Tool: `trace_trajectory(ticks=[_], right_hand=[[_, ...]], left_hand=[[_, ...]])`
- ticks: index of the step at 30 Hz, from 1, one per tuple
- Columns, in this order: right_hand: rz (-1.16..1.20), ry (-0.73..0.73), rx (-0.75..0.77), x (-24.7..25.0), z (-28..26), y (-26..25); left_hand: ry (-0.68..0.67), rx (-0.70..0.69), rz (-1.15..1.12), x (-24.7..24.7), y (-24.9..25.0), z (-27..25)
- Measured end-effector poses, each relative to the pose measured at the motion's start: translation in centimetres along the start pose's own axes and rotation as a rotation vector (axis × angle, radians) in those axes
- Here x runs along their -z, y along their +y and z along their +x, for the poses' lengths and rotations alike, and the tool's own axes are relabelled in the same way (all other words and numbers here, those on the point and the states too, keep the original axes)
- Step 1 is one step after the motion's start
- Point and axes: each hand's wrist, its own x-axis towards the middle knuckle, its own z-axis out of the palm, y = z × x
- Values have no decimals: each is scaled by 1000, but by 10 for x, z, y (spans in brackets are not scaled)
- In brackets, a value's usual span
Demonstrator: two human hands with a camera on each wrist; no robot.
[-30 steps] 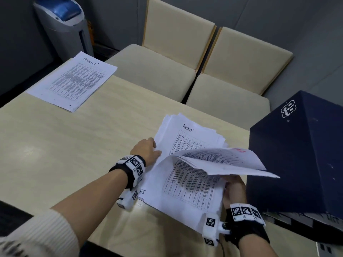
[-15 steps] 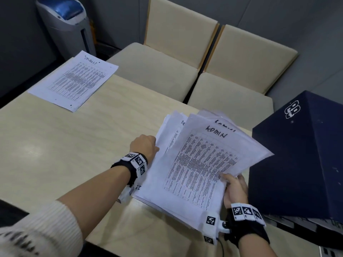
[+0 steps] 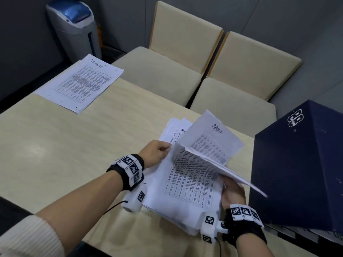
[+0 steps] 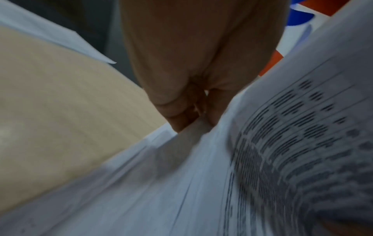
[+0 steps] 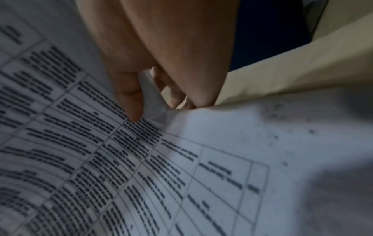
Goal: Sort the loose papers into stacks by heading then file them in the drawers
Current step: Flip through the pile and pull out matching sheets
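1. Lying at lower centre of the head view, one thick paper stack (image 3: 187,191) is seen on one table (image 3: 55,145).
2. Its left edge is pinched by the left hand (image 3: 156,152).
3. Some lifted sheets (image 3: 209,143) are gripped by the right hand (image 3: 232,191).
4. One separate sheet (image 3: 81,82) is seen upper left, and one navy box (image 3: 300,164) at right.

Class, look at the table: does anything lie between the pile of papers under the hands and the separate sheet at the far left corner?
Nothing visible does. Between the pile of papers and the separate sheet, only bare tabletop shows.
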Motion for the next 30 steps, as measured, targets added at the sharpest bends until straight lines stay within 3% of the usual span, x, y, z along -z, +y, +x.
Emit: trace_trajectory(ticks=[2, 5, 8, 11, 13, 23, 28, 30], right_hand=[[30, 16, 0, 0, -3, 2], [16, 19, 10, 1, -5, -3], [70, 34, 25, 1, -7, -5], [93, 45, 52, 2, -4, -3], [84, 31, 21, 5, -4, -4], [123, -4, -50, 5, -2, 1], [134, -41, -104, -4, -2, -4], [128, -50, -105, -6, -1, -6]], left_hand=[[-36, 128, -188, -1, 1, -1], [-4, 205, -209, 2, 2, 2], [203, 135, 121, 4, -2, 9], [397, 182, 552, 6, -16, 7], [381, 200, 632, 2, -26, 5], [295, 10, 1046, 13, -24, 6], [242, -328, 734, 22, -17, 8], [183, -360, 539, 20, -17, 7]])
